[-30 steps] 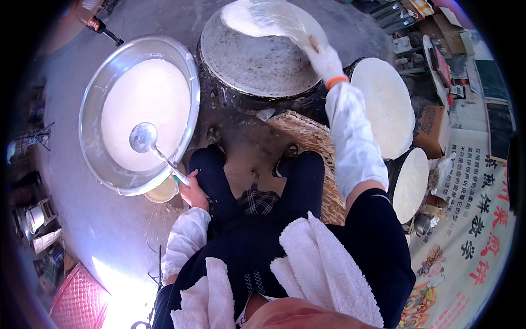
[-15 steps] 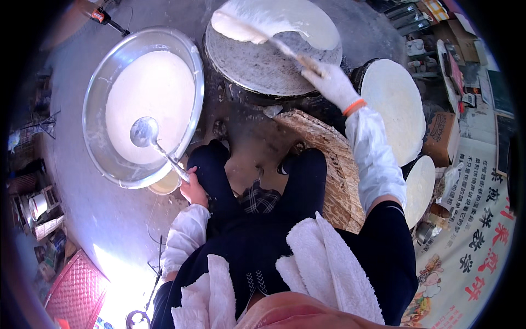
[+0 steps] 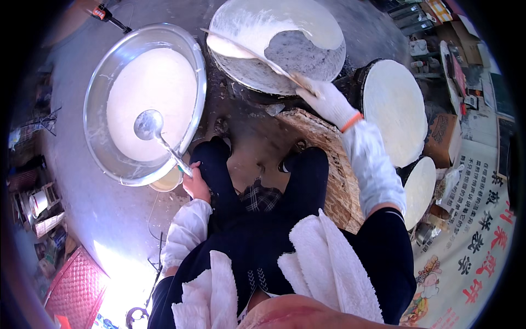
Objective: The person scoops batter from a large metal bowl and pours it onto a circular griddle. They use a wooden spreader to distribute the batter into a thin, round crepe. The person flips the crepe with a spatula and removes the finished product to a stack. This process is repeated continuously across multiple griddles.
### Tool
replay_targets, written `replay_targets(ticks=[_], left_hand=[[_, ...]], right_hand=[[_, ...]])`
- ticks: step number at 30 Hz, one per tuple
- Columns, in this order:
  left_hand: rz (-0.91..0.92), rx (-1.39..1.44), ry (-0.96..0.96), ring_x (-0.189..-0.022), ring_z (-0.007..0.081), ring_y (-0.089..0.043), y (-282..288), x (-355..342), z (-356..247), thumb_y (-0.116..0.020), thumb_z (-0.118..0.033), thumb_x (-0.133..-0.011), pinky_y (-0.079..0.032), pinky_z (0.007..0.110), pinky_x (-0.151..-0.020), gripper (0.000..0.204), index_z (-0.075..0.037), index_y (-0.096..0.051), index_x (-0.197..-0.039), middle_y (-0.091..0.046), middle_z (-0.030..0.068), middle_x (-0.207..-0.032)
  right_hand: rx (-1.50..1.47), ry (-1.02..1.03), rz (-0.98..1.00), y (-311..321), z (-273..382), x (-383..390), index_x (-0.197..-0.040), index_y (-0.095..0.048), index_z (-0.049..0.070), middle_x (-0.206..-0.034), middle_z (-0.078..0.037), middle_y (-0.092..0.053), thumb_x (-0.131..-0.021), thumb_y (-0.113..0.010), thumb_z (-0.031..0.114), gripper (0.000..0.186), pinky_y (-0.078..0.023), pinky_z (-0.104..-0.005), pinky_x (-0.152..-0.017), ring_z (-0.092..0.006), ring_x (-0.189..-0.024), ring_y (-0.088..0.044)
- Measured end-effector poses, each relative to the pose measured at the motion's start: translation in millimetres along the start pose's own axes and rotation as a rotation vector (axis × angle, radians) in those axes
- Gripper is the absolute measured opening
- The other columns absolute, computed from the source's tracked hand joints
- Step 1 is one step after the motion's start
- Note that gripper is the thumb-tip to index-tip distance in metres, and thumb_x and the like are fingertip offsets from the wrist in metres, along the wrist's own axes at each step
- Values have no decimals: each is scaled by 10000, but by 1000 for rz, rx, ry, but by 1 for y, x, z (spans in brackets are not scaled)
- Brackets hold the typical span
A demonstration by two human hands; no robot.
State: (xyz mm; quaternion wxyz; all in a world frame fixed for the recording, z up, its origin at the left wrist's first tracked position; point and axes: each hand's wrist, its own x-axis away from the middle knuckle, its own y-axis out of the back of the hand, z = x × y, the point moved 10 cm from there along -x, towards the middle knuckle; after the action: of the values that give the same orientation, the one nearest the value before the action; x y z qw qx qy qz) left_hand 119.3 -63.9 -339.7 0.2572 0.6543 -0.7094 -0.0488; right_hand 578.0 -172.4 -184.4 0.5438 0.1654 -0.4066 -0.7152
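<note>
"Grey floor (image 3: pixel 123 219) lies around us. What do we hold?"

"Our gloved right hand (image 3: pixel 329 103) is closed on a spreader (image 3: pixel 255 54), our bare left hand (image 3: pixel 197 183) on a ladle (image 3: pixel 148 125)."

"Doing what?"

"Spreading white batter (image 3: pixel 241 22) on the round pan (image 3: pixel 315 57), we think. Its bare patch (image 3: pixel 290 48) calls for a flat, soft sweep."

"And reaching?"

"Right arm (image 3: pixel 372 162) forward, left arm (image 3: pixel 186 233) low. We can't quite tell if the spreader touches the pan."

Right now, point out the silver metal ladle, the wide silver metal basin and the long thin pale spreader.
Silver metal ladle (image 3: pixel 148 125), head view: on its round bowl.
Wide silver metal basin (image 3: pixel 97 120), head view: on its left inner wall.
Long thin pale spreader (image 3: pixel 272 64), head view: along its blade.
</note>
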Motion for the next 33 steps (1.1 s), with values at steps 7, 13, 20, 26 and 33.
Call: replay_targets(ticks=[7, 13, 20, 26, 33], left_hand=[[21, -33, -103, -898, 201, -657, -6, 3, -13, -563, -146, -883, -487, 328, -878, 243, -11, -749, -963, -723, 103, -925], [-3, 6, -59, -850, 207, -661, 1, 0, -8, -573, -165, -878, -496, 339, -830, 245, -30, -760, -960, -725, 108, -899], [5, 1, -4, -804, 199, -647, 11, -4, -1, -576, -202, -883, -492, 338, -786, 261, -48, -770, -963, -711, 104, -855], [20, 81, -32, -822, 196, -652, 20, -12, 9, -570, -195, -880, -490, 338, -793, 270, -35, -770, -967, -713, 114, -863], [27, 71, 17, -837, 193, -656, 32, -18, 11, -552, -191, -883, -489, 337, -801, 285, -21, -765, -968, -721, 101, -870]], right_hand=[[-387, -395, -335, 31, -82, 24, -1337, -622, 71, -967, -97, -710, -952, -624, 416, 517, -513, -287, -713, -150, -825, -655], [-637, -514, 21, -39, -40, 72, -1355, -620, 57, -776, 30, -605, -948, -656, 268, 459, -387, -225, -520, -47, -597, -487], [-1207, -323, -216, -85, 83, 5, -1178, -632, 23, -737, -7, -576, -866, -729, 193, 369, -440, -282, -512, -121, -570, -544], [-1373, -586, -350, -185, 110, 37, -1196, -580, 126, -737, -3, -618, -936, -650, 123, 269, -398, -261, -404, -95, -504, -546], [-1246, -496, -479, -181, 133, -6, -1316, -580, 228, -658, 52, -521, -998, -585, 296, 326, -343, -226, -392, -51, -447, -436]])
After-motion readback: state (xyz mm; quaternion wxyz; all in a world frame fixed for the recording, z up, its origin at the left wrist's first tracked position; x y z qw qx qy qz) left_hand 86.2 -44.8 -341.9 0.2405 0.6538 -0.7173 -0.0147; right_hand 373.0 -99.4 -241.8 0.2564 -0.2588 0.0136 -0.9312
